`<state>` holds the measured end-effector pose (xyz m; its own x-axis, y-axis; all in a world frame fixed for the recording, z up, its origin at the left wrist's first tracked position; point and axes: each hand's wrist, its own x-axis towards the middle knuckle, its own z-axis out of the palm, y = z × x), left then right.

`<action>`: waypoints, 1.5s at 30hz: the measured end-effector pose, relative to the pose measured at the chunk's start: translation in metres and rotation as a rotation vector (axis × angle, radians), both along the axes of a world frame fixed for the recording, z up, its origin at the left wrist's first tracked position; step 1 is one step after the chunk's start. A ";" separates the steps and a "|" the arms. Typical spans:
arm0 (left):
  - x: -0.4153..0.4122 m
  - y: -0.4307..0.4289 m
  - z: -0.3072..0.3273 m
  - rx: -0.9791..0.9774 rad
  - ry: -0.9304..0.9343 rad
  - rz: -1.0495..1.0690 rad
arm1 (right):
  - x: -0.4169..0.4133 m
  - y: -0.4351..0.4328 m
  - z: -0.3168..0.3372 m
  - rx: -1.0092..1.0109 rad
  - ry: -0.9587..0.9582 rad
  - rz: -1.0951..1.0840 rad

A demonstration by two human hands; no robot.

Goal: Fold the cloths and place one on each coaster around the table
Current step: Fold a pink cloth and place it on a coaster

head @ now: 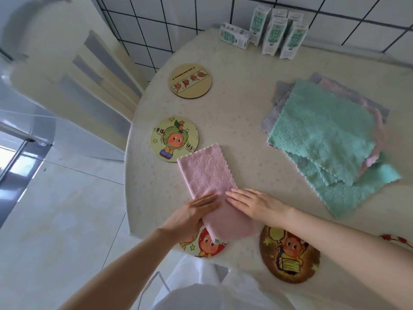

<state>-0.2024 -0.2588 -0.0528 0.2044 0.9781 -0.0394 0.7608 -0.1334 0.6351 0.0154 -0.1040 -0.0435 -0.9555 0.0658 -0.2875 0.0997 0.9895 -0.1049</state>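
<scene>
Pink cloth (pixel 207 173), folded into a long strip, lies slantwise on the pale round table (pixel 241 104) near its front edge. Its far end reaches the rim of a coaster with a green-hooded figure (pixel 173 139), and its near end lies over part of a coaster with a red-haired figure (pixel 201 246). The right hand (pixel 252 204) lies flat on the strip's right side, fingers straight and together, gripping nothing. The left hand (pixel 192 214) rests its fairly straight fingers on the left side; the fabric seems to cover its thumb, so I cannot tell whether it pinches the edge. A brown coaster (pixel 289 253) sits just right of the arms, and a wooden coaster (pixel 190 81) lies farther back. To the right, a loose stack of cloths (pixel 324 130), teal on top, waits unfolded. Milk cartons (pixel 274 30) stand by the tiled wall.
</scene>
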 end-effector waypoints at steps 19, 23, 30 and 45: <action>-0.034 0.058 0.006 -0.710 -0.862 1.035 | -0.093 0.056 0.001 -0.653 0.052 -0.954; -0.033 0.057 0.008 -0.707 -0.907 1.061 | -0.098 0.060 -0.004 -0.643 0.007 -0.986; -0.027 0.058 0.015 -0.686 -0.891 1.192 | -0.105 0.061 -0.002 -0.632 -0.061 -1.043; -0.033 0.025 -0.003 -0.329 0.419 0.614 | -0.090 0.045 0.012 -0.328 -0.049 -0.930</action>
<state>-0.2351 -0.2339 -0.0563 -0.4605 0.8359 -0.2985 0.8208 0.5291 0.2153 -0.0744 -0.0593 -0.0318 -0.5496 0.6948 -0.4638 0.8349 0.4372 -0.3344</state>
